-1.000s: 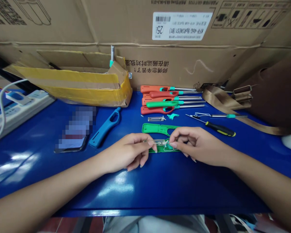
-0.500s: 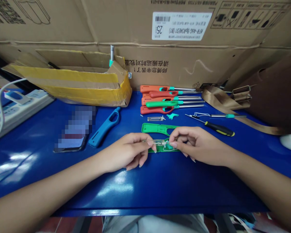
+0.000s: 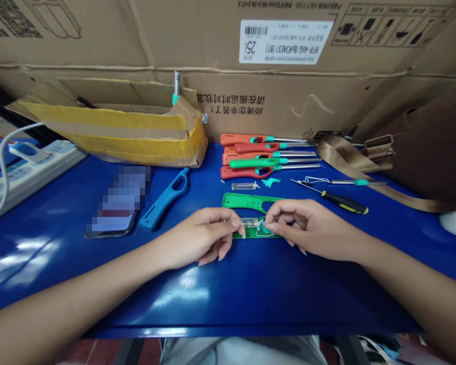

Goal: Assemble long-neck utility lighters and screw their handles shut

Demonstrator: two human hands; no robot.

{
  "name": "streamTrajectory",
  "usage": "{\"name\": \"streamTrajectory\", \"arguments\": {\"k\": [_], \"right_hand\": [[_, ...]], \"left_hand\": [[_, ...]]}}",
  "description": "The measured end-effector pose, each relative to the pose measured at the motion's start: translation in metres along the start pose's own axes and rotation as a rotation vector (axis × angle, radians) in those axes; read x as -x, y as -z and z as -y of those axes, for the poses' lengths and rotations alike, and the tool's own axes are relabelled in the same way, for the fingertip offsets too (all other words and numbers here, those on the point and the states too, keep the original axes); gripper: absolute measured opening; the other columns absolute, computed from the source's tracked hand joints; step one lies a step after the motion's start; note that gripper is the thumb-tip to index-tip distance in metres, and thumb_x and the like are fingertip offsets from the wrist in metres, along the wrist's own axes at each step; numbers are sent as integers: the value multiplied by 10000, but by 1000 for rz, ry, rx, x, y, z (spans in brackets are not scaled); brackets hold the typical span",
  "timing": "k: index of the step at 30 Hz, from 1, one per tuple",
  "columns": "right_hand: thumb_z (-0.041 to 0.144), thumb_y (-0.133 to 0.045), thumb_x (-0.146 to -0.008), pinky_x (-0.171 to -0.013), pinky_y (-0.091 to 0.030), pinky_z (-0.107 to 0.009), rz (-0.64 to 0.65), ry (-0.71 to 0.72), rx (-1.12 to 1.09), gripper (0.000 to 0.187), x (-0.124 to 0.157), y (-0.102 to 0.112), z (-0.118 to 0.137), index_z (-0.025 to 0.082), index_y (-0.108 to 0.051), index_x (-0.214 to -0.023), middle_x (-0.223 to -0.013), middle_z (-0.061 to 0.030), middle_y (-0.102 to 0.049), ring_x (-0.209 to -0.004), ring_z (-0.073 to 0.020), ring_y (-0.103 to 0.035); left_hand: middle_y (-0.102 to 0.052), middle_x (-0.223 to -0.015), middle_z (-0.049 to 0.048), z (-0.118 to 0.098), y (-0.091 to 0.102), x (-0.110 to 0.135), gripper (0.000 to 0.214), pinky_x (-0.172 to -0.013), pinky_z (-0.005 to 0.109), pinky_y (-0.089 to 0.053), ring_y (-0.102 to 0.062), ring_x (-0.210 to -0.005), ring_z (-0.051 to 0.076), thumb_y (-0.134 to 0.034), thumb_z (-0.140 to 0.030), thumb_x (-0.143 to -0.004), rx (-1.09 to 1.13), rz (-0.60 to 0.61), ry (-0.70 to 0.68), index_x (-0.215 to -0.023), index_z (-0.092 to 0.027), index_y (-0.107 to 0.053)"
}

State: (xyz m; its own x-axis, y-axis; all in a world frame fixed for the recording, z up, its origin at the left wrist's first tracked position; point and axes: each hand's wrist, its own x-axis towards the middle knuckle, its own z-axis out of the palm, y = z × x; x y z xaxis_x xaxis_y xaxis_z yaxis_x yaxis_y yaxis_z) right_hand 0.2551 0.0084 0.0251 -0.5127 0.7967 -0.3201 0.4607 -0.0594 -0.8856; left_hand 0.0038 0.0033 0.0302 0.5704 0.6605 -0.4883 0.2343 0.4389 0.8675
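My left hand (image 3: 209,234) pinches a clear lighter fuel tank (image 3: 249,222) by its left end, over a green lighter shell half (image 3: 253,234). My right hand (image 3: 302,223) is closed at the tank's valve end, fingertips together beside a teal part (image 3: 268,230) and a thin white wire. What those fingertips grip is too small to make out. Just behind lies the other green shell half (image 3: 243,201), inner side up. Farther back are a second clear tank (image 3: 243,186) and a loose teal trigger (image 3: 271,182).
Several assembled lighters (image 3: 247,172) lie behind. A screwdriver (image 3: 344,202) and a metal lighter tube (image 3: 345,181) with wire are at right. At left are a blue lighter shell (image 3: 163,200), a phone (image 3: 117,203), a power strip (image 3: 30,172) and a yellow-taped carton (image 3: 137,137).
Both hands stay almost in place, with the clear tank held over the green shell half. The whole view has shifted very slightly.
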Motion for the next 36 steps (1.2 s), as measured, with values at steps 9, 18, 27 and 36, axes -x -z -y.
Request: {"name": "streamTrajectory", "arguments": {"k": [9,18,27,36], "right_hand": [[351,-621,-958,-413,-394,-166,-3,13,8,145,0,-1,2,211,-643,-926,-601,73,-509,-475,-64,-468],[370,-641,-932,-418,-383,-191,-22,-7,-12,169,-1,-3,4,202,-646,-910,-604,66,-506,-482,-74,-470],[360,-647,-917,-404,-366,-181,-12,-19,-35,172,-1,-4,5,192,-625,-884,-567,74,-501,-452,-63,-434],[381,-684,-879,-392,-401,-188,-42,-62,-82,188,-2,-5,3,202,-624,-877,-548,74,-508,-437,-78,-463]], "left_hand": [[-530,-495,-54,2,1,-2,200,-299,118,-248,-339,-295,48,-481,-350,-963,-26,9,-7,-905,-170,-550],[-528,-495,-55,3,0,-3,202,-304,134,-235,-324,-302,50,-542,-368,-913,-6,26,-31,-869,-172,-558],[-526,-504,-55,3,-2,-2,213,-313,131,-241,-331,-311,45,-524,-360,-945,-37,25,-33,-879,-164,-572],[-518,-517,-63,4,-3,-1,232,-315,132,-227,-314,-311,40,-500,-370,-972,-13,-12,-53,-946,-150,-573]]}}
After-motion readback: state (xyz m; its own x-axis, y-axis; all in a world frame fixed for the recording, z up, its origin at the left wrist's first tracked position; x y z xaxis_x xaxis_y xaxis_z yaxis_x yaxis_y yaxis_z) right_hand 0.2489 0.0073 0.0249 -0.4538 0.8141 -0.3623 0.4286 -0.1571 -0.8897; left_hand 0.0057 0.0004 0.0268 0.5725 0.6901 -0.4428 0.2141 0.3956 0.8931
